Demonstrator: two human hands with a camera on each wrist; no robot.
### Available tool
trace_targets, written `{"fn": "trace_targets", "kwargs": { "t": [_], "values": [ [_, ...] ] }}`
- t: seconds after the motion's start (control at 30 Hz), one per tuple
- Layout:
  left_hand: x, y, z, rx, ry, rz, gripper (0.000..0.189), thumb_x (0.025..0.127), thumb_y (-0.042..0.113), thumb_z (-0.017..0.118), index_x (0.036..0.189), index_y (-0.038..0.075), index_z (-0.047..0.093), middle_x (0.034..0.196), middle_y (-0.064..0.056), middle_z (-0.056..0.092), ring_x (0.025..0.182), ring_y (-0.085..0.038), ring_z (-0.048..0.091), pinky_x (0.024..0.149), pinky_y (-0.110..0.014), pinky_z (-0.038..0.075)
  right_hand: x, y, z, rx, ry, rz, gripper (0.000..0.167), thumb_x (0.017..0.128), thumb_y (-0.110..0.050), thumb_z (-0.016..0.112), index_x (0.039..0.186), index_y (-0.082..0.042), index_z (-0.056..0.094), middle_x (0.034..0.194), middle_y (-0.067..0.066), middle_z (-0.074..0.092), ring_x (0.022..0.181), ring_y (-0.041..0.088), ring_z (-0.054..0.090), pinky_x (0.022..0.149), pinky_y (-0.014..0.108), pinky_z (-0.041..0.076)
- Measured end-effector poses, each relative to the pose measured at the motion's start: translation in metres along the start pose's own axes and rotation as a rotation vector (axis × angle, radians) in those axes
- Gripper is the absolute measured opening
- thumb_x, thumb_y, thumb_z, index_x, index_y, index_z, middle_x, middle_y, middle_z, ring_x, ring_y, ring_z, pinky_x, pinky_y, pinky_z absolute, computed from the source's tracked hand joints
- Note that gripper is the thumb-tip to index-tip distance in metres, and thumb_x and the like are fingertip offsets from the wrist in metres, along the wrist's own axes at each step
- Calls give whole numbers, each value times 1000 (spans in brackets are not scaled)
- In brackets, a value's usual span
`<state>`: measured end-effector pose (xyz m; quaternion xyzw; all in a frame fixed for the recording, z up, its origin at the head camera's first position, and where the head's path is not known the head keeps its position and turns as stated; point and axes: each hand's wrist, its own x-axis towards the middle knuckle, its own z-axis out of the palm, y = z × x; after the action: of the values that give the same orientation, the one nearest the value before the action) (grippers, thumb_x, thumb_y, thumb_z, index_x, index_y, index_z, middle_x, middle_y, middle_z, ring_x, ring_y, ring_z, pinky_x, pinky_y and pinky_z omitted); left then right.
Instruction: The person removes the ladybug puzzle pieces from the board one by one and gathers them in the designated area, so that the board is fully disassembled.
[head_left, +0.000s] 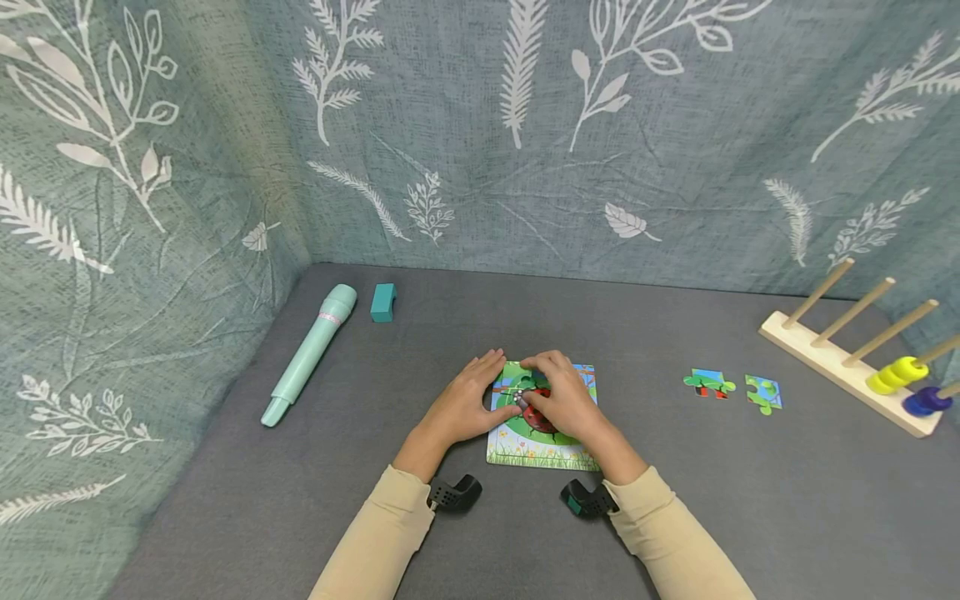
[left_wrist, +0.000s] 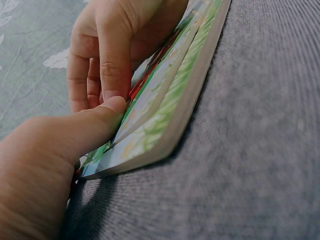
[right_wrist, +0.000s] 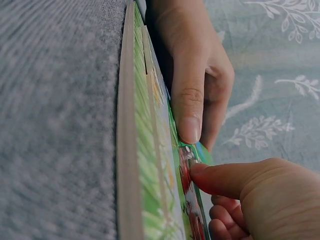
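Note:
A ladybug jigsaw puzzle (head_left: 543, 457) in a shallow tray lies on the dark cloth, its printed side up. My left hand (head_left: 467, 400) rests at the tray's left side with fingers nearly straight, the thumb (left_wrist: 95, 122) pressing on the picture near the ladybug's head. My right hand (head_left: 564, 398) reaches over the upper part with curled fingers, seemingly pinching a green jigsaw piece (right_wrist: 204, 154) there. Its thumb (right_wrist: 225, 180) touches the picture close to the left thumb. The right fingers partly hide that piece, so its exact seating is unclear.
Two loose jigsaw pieces, one green and red (head_left: 708, 383), one blue and green (head_left: 764, 392), lie to the right. Beyond them stands a wooden peg rack (head_left: 847, 375) with yellow and blue rings. At left lie a mint toy microphone (head_left: 311, 354) and a teal block (head_left: 383, 302).

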<state>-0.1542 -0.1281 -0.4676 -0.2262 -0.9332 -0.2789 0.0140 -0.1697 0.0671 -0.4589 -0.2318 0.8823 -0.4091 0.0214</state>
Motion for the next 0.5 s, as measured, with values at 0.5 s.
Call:
{"fn": "trace_targets", "kwargs": {
  "t": [0.5],
  "values": [
    [-1, 0, 0, 6, 2, -4, 78, 85, 43, 68, 143, -2, 40, 150, -16, 37, 142, -28, 30, 121, -41, 23, -2, -4, -6, -6, 22, -24, 39, 87, -11, 68, 125, -5, 59, 123, 14, 51, 112, 29, 50, 89, 47, 51]
  ]
}}
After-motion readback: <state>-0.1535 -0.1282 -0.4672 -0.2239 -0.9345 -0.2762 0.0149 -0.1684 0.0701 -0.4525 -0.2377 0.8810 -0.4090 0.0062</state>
